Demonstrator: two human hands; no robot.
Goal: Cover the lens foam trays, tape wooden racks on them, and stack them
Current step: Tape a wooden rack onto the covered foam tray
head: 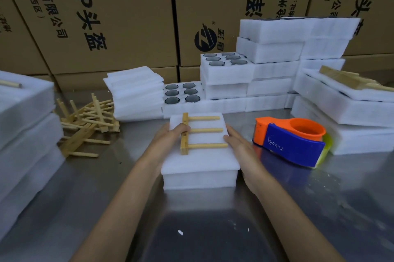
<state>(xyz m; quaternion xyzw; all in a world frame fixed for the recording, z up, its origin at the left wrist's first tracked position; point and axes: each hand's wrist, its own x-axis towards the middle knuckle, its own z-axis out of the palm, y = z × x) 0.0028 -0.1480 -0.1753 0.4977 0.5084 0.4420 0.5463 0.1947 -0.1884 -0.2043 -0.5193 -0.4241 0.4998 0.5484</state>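
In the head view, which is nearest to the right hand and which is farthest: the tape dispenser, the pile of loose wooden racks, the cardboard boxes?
From the right hand:
1. Tape dispenser, just to its right on the table.
2. Pile of loose wooden racks, across the covered foam tray, on the left.
3. Cardboard boxes, at the back behind the foam stacks.

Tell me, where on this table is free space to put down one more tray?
Bare steel table lies between the covered tray and the left foam stack, and nearer than the tape dispenser. The back is crowded with trays and loose racks.
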